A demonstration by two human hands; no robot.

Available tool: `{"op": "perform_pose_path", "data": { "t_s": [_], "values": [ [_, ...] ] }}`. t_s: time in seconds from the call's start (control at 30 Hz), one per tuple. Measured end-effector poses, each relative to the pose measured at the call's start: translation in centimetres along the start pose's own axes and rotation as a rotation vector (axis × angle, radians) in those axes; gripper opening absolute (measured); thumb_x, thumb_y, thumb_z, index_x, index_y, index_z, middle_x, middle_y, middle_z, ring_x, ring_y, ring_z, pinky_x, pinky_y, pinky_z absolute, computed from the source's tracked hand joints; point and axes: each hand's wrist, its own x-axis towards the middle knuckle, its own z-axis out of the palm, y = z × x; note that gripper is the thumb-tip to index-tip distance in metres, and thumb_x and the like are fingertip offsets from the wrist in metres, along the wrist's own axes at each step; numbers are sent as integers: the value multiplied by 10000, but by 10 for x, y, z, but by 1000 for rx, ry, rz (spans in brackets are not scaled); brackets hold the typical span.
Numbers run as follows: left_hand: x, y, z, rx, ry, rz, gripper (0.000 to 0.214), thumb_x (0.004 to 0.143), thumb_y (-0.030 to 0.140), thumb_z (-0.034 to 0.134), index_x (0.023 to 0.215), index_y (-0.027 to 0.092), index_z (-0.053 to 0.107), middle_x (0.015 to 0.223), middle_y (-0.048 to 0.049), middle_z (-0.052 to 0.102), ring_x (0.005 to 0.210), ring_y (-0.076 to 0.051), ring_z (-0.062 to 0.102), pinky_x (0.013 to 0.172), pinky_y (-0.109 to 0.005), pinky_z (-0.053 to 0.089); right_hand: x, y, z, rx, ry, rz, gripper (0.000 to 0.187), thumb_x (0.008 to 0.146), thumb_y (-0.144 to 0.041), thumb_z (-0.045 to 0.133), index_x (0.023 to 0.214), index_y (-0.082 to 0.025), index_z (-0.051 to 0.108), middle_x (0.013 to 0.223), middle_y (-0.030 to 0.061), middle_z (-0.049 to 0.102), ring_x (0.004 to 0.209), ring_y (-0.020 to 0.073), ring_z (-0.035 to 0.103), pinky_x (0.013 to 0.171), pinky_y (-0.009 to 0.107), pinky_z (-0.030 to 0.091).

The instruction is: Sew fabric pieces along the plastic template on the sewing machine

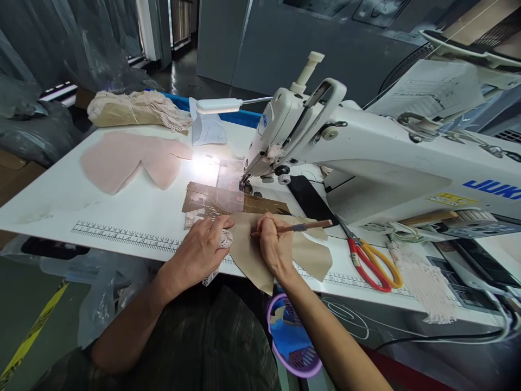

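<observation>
My right hand point(274, 244) is closed around a brown pencil point(309, 226), its tip resting on a beige fabric piece point(313, 258) that lies over the table's front edge. My left hand point(201, 250) presses down beside it with fingers curled, on the fabric's left edge and a strip of white lace point(220, 255). Just behind the hands lie a brown card template and a clear plastic sheet point(211, 201), in front of the needle of the white sewing machine point(366, 146).
Pink fabric pieces point(126, 160) lie at the left of the white table point(61, 201), a bundle of lace trim point(134, 111) behind them. Red and yellow scissors point(372, 260) and more pink lace point(427, 288) sit to the right. A purple basket point(293, 342) hangs below the table edge.
</observation>
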Motion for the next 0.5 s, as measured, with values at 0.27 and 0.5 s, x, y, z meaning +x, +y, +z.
{"op": "perform_pose_path", "data": {
  "t_s": [0.27, 0.5],
  "values": [
    [-1, -1, 2, 4, 8, 5, 520, 832, 75, 567, 1312, 180, 396, 1274, -99, 626, 1177, -283, 575, 1006, -489, 483, 0, -1, 0, -30, 28, 0, 243, 769, -277, 362, 532, -251, 412, 495, -31, 430, 502, 160, 464, 524, 278, 400],
    [0, -1, 1, -6, 4, 6, 521, 833, 71, 568, 1313, 190, 403, 1277, -95, 625, 1184, -282, 573, 1007, -486, 480, 0, 2, 0, -30, -23, -4, 267, 767, -263, 360, 502, -250, 396, 468, -24, 431, 482, 161, 463, 494, 274, 377]
  ]
}}
